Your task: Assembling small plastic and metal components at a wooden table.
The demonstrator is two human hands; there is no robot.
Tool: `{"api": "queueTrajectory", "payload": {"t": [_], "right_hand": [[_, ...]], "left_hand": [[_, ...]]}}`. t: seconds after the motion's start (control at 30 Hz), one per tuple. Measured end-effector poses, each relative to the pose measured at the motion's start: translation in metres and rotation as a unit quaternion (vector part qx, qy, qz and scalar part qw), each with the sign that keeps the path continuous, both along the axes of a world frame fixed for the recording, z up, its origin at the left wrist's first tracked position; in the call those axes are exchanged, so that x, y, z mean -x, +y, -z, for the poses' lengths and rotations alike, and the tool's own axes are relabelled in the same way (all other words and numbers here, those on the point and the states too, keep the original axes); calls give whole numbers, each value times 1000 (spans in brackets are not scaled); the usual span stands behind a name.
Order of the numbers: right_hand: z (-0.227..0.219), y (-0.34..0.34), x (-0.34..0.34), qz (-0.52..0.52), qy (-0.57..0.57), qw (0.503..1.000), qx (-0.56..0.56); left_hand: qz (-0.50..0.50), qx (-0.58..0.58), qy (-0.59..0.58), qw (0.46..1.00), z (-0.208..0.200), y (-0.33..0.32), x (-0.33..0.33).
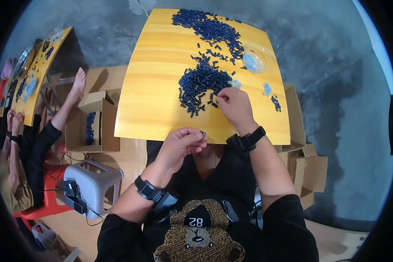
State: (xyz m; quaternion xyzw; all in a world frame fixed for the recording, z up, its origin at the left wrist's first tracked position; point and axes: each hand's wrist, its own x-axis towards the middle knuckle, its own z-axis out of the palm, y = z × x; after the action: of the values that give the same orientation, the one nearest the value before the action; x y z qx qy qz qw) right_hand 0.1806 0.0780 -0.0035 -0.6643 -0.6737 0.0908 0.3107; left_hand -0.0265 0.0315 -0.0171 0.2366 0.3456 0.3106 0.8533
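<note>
A small dark plastic piece (214, 104), judged light and stiff, is pinched from the pile (201, 83) by the right hand (233, 105); the left hand (183, 142) is curled closed near the table (153, 109) edge.

Left hand (182, 144) curled loosely, fingers folded in toward palm, thumb on top, wrist bent, held close to body, right hand (234, 106) reached forward, palm down, fingertips pinched together at far end, both forearms bare, entering from lower edge, black band on each wrist
</note>
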Motion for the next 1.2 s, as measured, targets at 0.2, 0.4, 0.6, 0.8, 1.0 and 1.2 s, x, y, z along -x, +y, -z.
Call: {"api": "queueTrajectory", "payload": {"t": [0.2, 0.4, 0.6, 0.8, 1.0, 1.2], "right_hand": [[3, 8, 11, 28, 0, 998, 52], [7, 9, 9, 18, 20, 999, 36], [1, -3, 5, 14, -4, 1000, -16], [7, -19, -10, 25, 15, 999, 19], [0, -22, -11, 12, 59, 998, 0], [4, -12, -8, -26, -14, 1000, -11]], "left_hand": [[26, 11, -34, 999, 8, 8, 8], [52, -3, -32, 998, 8, 11, 11], [51, -5, -29, 998, 9, 9, 11], [42, -6, -4, 999, 3, 8, 9], [25, 1, 17, 1000, 5, 6, 4], [19, -1, 26, 999, 2, 4, 2]]}}
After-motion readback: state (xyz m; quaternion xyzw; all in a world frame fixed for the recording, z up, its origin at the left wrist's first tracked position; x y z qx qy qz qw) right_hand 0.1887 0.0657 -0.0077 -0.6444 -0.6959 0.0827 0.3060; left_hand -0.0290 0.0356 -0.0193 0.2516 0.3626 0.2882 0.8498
